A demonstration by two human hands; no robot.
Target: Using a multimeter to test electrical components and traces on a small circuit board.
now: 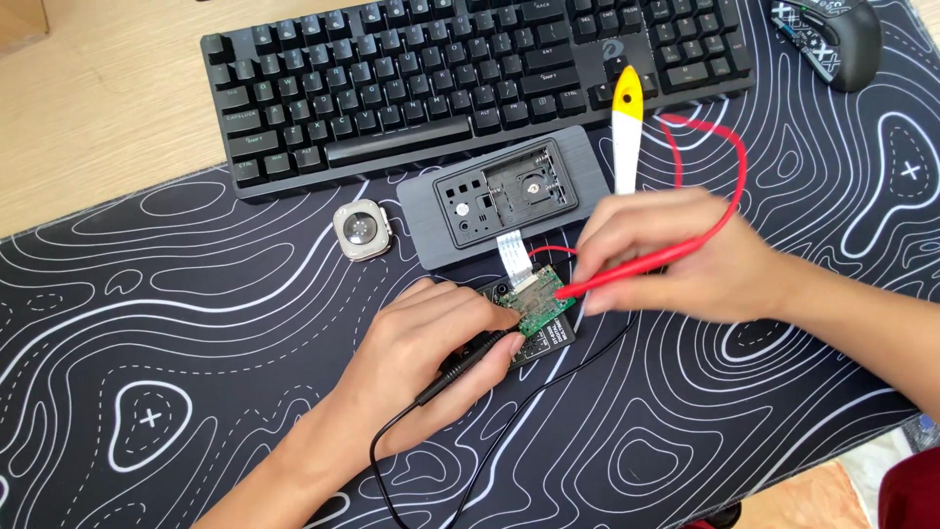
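The left hand gripped a black probe, its tip at the near edge of a small green board. The right hand pinched a red probe, its tip touching the board's far right corner. The board lay on a black patterned mat covering the desk, just in front of a grey casing and joined to it by a white ribbon cable. A square watch body sat left of the casing. A yellow-and-white tool lay between casing and keyboard. A mouse rested at the far right.
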